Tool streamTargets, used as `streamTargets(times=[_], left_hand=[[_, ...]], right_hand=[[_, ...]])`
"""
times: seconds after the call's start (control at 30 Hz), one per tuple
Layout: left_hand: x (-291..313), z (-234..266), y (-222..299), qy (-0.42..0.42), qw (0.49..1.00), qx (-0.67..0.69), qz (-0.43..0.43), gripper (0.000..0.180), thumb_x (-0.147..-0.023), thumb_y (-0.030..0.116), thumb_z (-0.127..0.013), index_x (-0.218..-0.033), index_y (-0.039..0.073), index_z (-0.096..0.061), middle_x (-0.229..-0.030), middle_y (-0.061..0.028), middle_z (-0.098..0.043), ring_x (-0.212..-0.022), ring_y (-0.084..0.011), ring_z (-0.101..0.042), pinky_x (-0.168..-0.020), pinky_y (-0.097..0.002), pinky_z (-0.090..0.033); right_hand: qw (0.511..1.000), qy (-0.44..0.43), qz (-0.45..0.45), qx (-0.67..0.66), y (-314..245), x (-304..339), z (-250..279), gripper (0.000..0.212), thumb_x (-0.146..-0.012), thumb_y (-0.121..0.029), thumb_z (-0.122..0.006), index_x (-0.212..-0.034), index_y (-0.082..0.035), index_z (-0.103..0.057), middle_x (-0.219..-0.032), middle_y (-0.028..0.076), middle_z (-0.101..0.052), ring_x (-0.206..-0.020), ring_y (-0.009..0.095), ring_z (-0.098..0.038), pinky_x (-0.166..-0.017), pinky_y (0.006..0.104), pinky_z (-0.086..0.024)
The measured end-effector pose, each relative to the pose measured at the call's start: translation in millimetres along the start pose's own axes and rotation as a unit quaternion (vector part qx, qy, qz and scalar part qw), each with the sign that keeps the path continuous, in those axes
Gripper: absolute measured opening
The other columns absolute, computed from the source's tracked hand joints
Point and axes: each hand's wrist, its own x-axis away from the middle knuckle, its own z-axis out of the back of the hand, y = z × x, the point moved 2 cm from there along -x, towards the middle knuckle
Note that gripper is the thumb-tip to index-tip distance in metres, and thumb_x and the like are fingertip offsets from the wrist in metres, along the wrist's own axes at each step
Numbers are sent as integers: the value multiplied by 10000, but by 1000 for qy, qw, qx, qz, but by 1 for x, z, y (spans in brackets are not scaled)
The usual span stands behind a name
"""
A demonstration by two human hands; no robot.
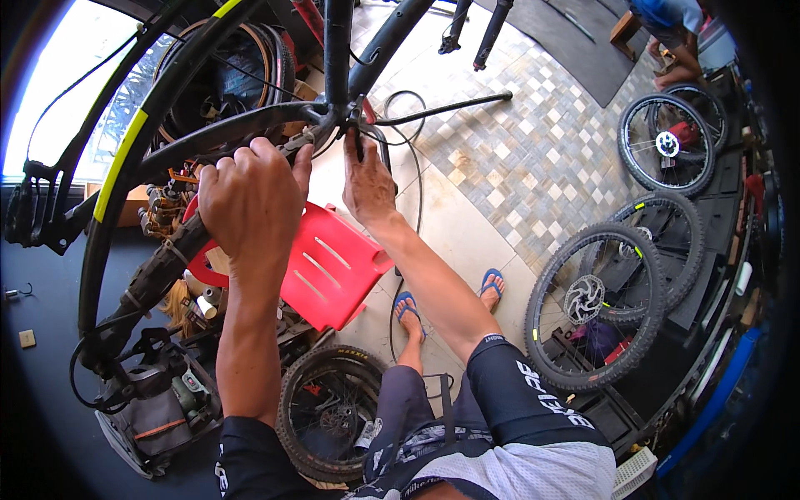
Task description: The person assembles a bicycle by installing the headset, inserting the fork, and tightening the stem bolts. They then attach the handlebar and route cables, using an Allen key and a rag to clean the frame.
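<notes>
A black bicycle frame (337, 62) with yellow-green bands (121, 167) hangs before me. My left hand (250, 192) is wrapped round its chainstay (162, 271), which is covered with a dark, tied-on wrapping. Just right of it, my right hand (368, 179) is at the underside of the bottom bracket (343, 117). Its fingers are closed around a small dark part that I cannot make out, partly hidden by the fingers. A slim black bar (450, 108) sticks out to the right from the bracket area.
Below my hands stands a red plastic chair (333, 267). A black cable (421, 200) trails over the tiles. Wheels (592, 308) lean at the right, and a tyred wheel (333, 408) lies near my legs. A grey bag (171, 400) is lower left; another person (679, 33) is far right.
</notes>
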Motion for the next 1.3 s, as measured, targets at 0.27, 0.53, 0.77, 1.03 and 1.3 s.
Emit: streamTargets(times=[0.27, 0.53, 0.77, 1.03, 1.3], left_hand=[[0, 0, 0, 4, 1000, 1, -1, 470, -864, 555, -756, -695, 135, -628, -636, -32, -633, -632, -208, -661, -692, -365, -482], [-1, 1, -1, -7, 1000, -9, -5, 475, -864, 566, -751, -702, 135, -635, -641, -34, -640, -629, -212, -663, -697, -366, -485], [1, 1, 1, -4, 1000, -2, -1, 479, -858, 574, -753, -704, 137, -633, -653, -33, -654, -632, -214, -668, -703, -366, -490], [1, 0, 1, -5, 1000, 4, 2, 467, -857, 558, -760, -708, 135, -630, -649, -30, -637, -639, -214, -661, -691, -369, -482], [0, -1, 0, -6, 1000, 0, -3, 462, -860, 556, -757, -707, 140, -627, -650, -28, -636, -637, -203, -653, -679, -355, -468]], right_hand=[[994, -14, -83, -74, 25, -17, 13, 823, -878, 0, -567, -1615, 0, -199, -1364, 280, -402, -1128, 483, -610, -892, 491, -584], [964, -188, -169, -76, 6, -20, 11, 838, -860, -9, -563, -1610, 21, -190, -1365, 302, -400, -1096, 495, -618, -913, 510, -557], [985, -59, -82, -137, -1, -20, 17, 836, -867, -28, -551, -1611, 39, -177, -1389, 290, -386, -1160, 484, -587, -963, 508, -540], [986, -47, -73, -144, 7, -12, 19, 814, -858, -24, -568, -1614, -27, -267, -1385, 266, -419, -1155, 463, -612, -945, 493, -560], [999, -24, 3, -38, 18, -33, 47, 730, -882, -27, -518, -1596, -66, -367, -1377, 256, -460, -1125, 466, -634, -969, 490, -553]])
